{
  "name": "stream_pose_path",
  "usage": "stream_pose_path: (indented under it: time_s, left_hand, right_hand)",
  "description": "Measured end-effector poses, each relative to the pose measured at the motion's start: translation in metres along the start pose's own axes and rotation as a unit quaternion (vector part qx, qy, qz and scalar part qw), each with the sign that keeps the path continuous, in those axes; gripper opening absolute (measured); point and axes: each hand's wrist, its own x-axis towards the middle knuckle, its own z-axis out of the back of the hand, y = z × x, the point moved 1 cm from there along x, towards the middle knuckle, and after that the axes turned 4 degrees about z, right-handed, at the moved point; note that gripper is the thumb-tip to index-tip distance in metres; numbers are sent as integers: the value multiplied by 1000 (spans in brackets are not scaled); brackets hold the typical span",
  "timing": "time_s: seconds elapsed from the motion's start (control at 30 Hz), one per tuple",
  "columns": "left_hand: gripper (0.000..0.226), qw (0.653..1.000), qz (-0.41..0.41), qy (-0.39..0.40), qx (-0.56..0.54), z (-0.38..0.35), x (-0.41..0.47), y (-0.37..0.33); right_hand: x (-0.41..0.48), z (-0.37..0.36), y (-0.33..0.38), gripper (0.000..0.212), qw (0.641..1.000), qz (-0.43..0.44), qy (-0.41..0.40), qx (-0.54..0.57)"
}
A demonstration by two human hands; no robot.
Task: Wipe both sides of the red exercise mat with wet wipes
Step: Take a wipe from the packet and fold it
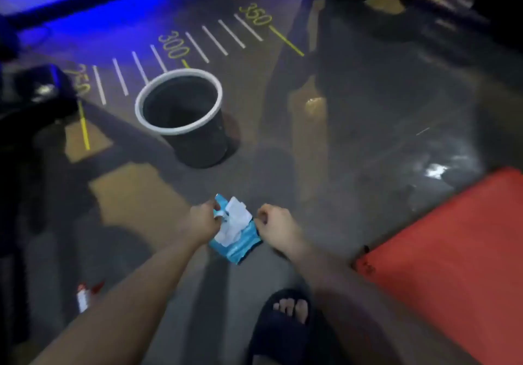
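The wet-wipe pack [240, 247] hangs between both hands above the floor [353, 109]. The left hand [202, 220] curls round its upper end, beside the white wipe [235, 218] sticking out, and the right hand [273, 224] pinches its right edge. The red exercise mat [441, 251] lies flat on the floor to the right, nearer the right hand, its long edge running away up-right. That 1 wipe looks not yet pulled free.

Glossy plastic wipes pack [240, 247], matt red mat [452, 251], shiny smooth floor [368, 95], plastic bin [203, 146]
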Motion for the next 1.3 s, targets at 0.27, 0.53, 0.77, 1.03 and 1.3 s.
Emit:
stream_pose_path:
  time_s: [0.27, 0.53, 0.77, 1.03, 1.3]
  left_hand:
    - [22, 1000, 0, 25, 3, -44, -3, 20]
    - [25, 995, -65, -41, -64, -18, -5, -16]
    - [32, 891, -259, 172, -332, 97, -38, -139]
    - [31, 828, -444, 223, -260, 200, -138, -373]
    - [25, 770, -497, 381, -125, 108, -304, -513]
  right_hand:
    - [3, -55, -15, 31, 997, -42, 58, 19]
    - [-3, -35, -17, 20, 996, -64, 3, 59]
    - [-38, 103, 9, 31, 881, -78, -40, 465]
    - [-172, 326, -18, 11, 831, -4, -304, 466]
    - [-380, 372, -86, 12, 777, -60, -484, 398]
